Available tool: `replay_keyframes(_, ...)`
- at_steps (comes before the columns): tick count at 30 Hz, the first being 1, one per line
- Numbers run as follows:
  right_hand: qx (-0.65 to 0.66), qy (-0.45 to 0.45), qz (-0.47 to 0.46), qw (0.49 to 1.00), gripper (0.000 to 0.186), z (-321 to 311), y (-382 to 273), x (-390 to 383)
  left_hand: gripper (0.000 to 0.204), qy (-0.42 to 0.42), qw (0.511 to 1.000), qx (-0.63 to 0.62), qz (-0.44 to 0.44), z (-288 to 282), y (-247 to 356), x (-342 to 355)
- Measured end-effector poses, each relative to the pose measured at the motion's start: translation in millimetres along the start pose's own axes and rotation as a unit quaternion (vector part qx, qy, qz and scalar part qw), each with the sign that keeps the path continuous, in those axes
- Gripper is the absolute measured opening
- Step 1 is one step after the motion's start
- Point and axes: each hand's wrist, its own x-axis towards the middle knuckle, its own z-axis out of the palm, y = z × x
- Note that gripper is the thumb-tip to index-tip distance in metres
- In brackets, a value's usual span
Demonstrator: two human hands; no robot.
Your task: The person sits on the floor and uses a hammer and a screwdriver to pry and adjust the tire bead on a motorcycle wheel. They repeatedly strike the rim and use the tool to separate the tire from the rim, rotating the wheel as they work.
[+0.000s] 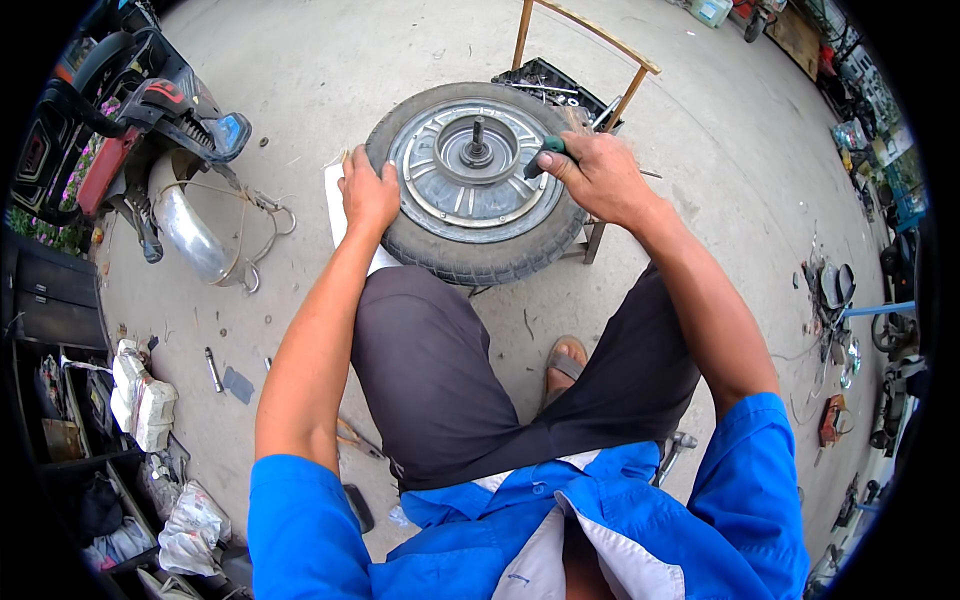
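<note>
A grey concrete floor (pixel 720 180) spreads around the person, with a partly visible scooter (pixel 110 150) standing on it at the far left and a dark cabinet (pixel 50 310) below that along the same side. The person's legs, in dark trousers (pixel 425 350), are spread apart, and just beyond the knees the wheel (pixel 470 195) lies face up, its black tyre around a grey metal hub, in the upper middle of the view. A leg of a low stand (pixel 594 243) shows under its right edge. Behind the wheel are a wooden frame (pixel 600 35) and a black crate (pixel 545 68) filled with metal tools, while a curved silver mudguard (pixel 190 235) sits beside the scooter. The left hand (pixel 367 190) is mostly open, its fingers slightly spread and laid against the left side of the tyre, with the edge of a white sheet (pixel 338 205) just beside it. The right hand (pixel 600 175), over the right side of the wheel, is closed around a tool (pixel 553 145) with a green and dark body; its dark end points toward the hub, though whether it touches the metal cannot be told. Smallest of all, a dark axle (pixel 478 135) stands upright from the middle of the hub.
</note>
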Motion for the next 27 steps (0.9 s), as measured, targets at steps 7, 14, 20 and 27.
replay_keyframes(7,0.010,-0.102,-0.028,0.994,0.042,18,-23,-10,0.066,0.008,1.000,-0.013,0.004,2,2,-1)
replay_keyframes(14,0.002,-0.103,-0.050,0.993,0.043,28,-22,-7,0.066,0.004,1.000,-0.015,-0.006,-1,3,-2)
replay_keyframes(20,-0.002,-0.110,-0.069,0.992,0.042,28,-16,-5,0.065,0.007,1.000,-0.015,0.000,0,2,-1)
replay_keyframes(27,0.008,-0.169,-0.148,0.974,0.032,19,-7,7,0.065,0.011,1.000,-0.012,0.001,0,1,-1)
